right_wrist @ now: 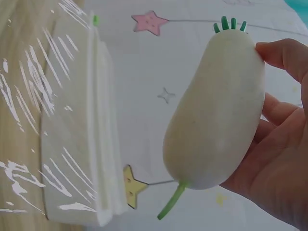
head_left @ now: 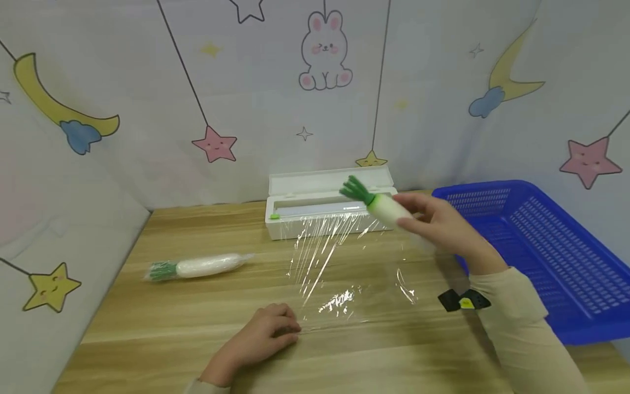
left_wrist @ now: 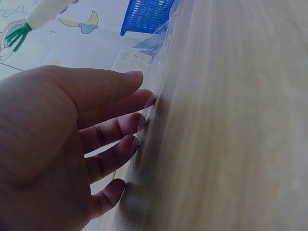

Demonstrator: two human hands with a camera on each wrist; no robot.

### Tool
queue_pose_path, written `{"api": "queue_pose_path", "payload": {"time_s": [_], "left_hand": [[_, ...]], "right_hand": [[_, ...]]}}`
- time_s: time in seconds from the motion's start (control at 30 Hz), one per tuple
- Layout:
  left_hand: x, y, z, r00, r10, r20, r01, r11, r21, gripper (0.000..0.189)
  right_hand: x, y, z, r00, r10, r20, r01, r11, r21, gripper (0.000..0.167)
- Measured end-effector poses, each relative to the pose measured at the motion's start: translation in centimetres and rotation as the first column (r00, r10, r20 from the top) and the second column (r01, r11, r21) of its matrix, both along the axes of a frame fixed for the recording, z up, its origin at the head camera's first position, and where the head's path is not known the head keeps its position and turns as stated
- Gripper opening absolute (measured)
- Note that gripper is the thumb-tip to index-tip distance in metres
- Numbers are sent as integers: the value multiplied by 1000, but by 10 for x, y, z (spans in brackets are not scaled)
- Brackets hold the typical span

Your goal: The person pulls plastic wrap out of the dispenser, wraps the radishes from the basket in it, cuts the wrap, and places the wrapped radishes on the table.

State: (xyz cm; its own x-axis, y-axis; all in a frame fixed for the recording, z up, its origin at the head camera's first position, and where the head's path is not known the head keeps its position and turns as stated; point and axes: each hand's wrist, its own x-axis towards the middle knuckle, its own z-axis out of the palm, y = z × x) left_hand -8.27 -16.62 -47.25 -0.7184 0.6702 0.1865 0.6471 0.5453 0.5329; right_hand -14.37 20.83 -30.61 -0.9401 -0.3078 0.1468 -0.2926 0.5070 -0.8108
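My right hand [head_left: 445,227] holds a white radish [head_left: 389,209] with green stalks in the air, above a sheet of clear cling film [head_left: 339,298]. In the right wrist view, thumb and fingers grip the radish [right_wrist: 216,110] along one side. The film stretches over the wood tabletop from a white cling film box [head_left: 281,230] with its lid raised. My left hand [head_left: 266,336] rests at the film's near left corner. In the left wrist view its fingertips [left_wrist: 137,122] press on the tabletop, the thumb apart from them.
Another radish [head_left: 209,266], wrapped in film, lies on the tabletop [head_left: 197,235] at the left. At the right stands a blue plastic basket [head_left: 556,235]. A black and yellow-green device [head_left: 465,301] is at my right wrist. A printed white curtain [head_left: 275,98] hangs behind.
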Motion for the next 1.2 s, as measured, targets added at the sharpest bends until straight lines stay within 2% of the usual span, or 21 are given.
{"api": "queue_pose_path", "payload": {"time_s": [0.13,0.2,0.3,0.43,0.53,0.63,0.8,1.07,1.2], "left_hand": [[-2,4,1,1000,-10,17,10,1000,-8,11],[-3,5,0,1000,-13,20,13,1000,-10,11],[-4,5,-1,1000,-18,10,18,1000,-10,10],[-3,5,-2,1000,-20,7,20,1000,-4,10],[-2,4,-2,1000,-17,18,17,1000,2,10],[-2,3,-2,1000,-16,20,16,1000,3,10],[-2,1,-1,1000,-9,21,9,1000,-7,11],[-2,0,1,999,-6,35,6,1000,-8,12],[-2,-1,1,999,5,40,-4,1000,-14,12]], "right_hand": [[2,-23,-32,986,164,7,-164,985,54,42],[2,-32,-49,968,249,-23,-246,965,93,40],[4,-43,-70,956,293,12,-292,947,132,38],[7,-53,-92,950,311,37,-312,931,190,37],[7,-59,-104,942,336,16,-331,915,232,36],[7,-64,-114,932,362,-30,-342,904,258,35],[4,-69,-129,923,363,-123,-312,898,312,36],[7,-77,-140,895,388,-219,-265,859,438,37],[10,-80,-139,897,388,-213,-262,852,452,39]]}}
